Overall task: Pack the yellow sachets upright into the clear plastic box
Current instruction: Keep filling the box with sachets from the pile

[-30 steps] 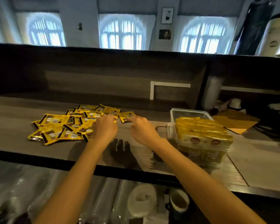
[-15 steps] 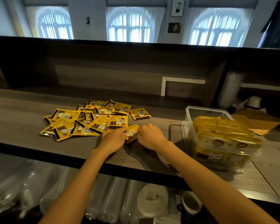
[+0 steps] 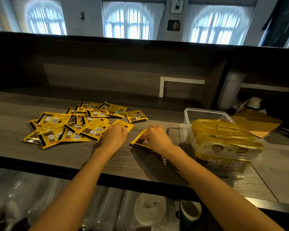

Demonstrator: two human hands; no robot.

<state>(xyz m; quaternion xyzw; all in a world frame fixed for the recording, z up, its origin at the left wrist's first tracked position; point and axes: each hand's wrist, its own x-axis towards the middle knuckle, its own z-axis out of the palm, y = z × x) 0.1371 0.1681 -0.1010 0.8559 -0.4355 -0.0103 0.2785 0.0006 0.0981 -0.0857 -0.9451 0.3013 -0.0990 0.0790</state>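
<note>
sachet (image 3: 139, 140) pinched under right hand (image 3: 157, 139), beside left hand (image 3: 114, 136)

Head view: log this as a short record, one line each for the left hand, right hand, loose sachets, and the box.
left hand: fingers curled on edge sachet beside the pile
right hand: pinches single sachet, apart from the pile
loose sachets: lying flat, scattered on counter
clear plastic box: at right, open, holds packed sachets upright; back part unfilled
</note>
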